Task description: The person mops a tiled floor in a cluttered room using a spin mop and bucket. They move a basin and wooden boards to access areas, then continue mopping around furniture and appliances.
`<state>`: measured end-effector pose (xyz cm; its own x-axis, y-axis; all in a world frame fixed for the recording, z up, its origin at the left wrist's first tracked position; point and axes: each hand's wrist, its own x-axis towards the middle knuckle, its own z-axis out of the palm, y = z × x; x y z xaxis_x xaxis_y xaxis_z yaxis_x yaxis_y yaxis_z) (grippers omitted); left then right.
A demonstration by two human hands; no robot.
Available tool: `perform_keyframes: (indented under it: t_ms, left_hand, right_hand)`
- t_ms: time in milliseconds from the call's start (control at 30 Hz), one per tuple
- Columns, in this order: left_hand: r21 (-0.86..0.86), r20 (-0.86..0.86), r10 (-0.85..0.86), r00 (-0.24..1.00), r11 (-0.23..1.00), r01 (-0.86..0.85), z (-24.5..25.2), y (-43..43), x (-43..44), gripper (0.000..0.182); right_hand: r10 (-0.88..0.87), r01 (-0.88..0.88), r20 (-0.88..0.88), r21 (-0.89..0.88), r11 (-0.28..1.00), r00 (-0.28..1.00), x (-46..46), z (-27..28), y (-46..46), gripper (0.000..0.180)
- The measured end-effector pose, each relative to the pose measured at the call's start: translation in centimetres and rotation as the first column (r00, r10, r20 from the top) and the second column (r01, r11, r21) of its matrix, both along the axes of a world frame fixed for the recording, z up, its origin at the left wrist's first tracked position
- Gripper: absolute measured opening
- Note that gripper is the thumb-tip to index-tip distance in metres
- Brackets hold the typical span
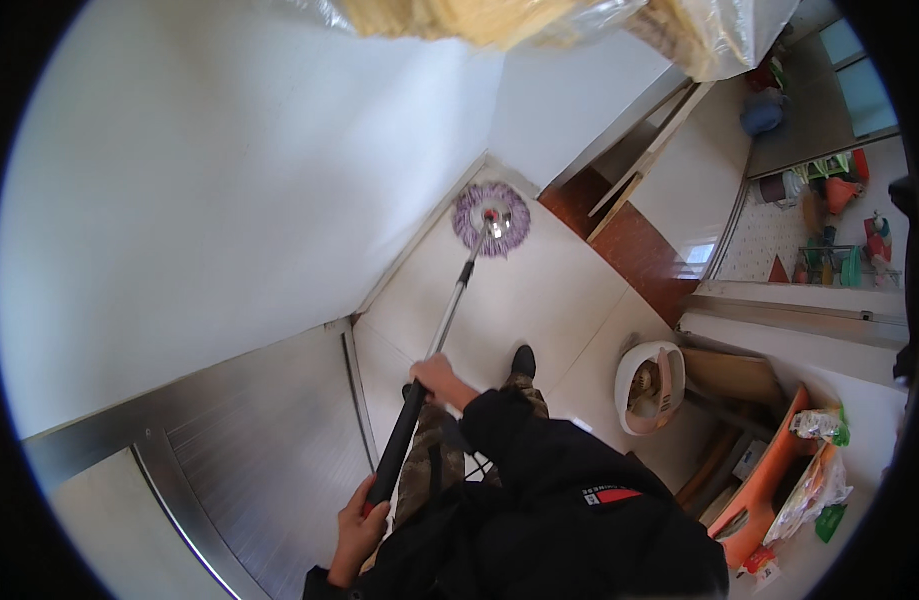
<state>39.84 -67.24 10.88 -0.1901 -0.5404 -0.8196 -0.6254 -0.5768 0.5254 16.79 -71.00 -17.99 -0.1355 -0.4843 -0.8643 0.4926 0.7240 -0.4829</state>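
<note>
I hold a spin mop by its long handle (403, 435), which slants up from the lower left. My left hand (359, 525) is wrapped around the end of the black grip, near a red band. Farther along, my right hand (438, 379) closes on the upper part of the same grip, next to the bare metal pole (450, 315). The round mop head (491, 220), with purple and white strands and a shiny metal centre, lies on the pale tiled floor (534, 300). It is close to the corner between two white walls.
A metal door (272, 397) stands at the left. To the right are a white tub (630, 390) with things inside and an orange stool (759, 480) bearing plastic packets. A doorway with a reddish threshold (639, 255) opens beyond. A plastic-wrapped bundle (459, 19) hangs overhead.
</note>
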Motion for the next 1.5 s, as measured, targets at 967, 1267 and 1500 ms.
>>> perform_keyframes:
  t_ms: [967, 1267, 1500]
  left_hand:
    - [0.025, -0.273, -0.016, 0.962, 0.999, 0.024, -1.3, -6.5, -6.0, 0.044]
    - [0.133, -0.192, -0.161, 0.968, 0.973, 0.188, -4.4, 0.1, -13.2, 0.043]
    - [0.067, -0.225, -0.54, 0.811, 0.822, 0.566, -12.9, 3.1, -23.6, 0.033]
  right_hand:
    - [-0.224, 0.242, -0.184, 0.084, 0.967, 0.957, -9.0, 21.4, 31.8, 0.024]
    - [-0.178, 0.189, -0.249, 0.018, 0.982, 0.952, -15.0, 21.1, 35.3, 0.034]
    - [-0.326, 0.325, -0.165, -0.032, 0.945, 0.931, -19.3, 18.8, 34.2, 0.078]
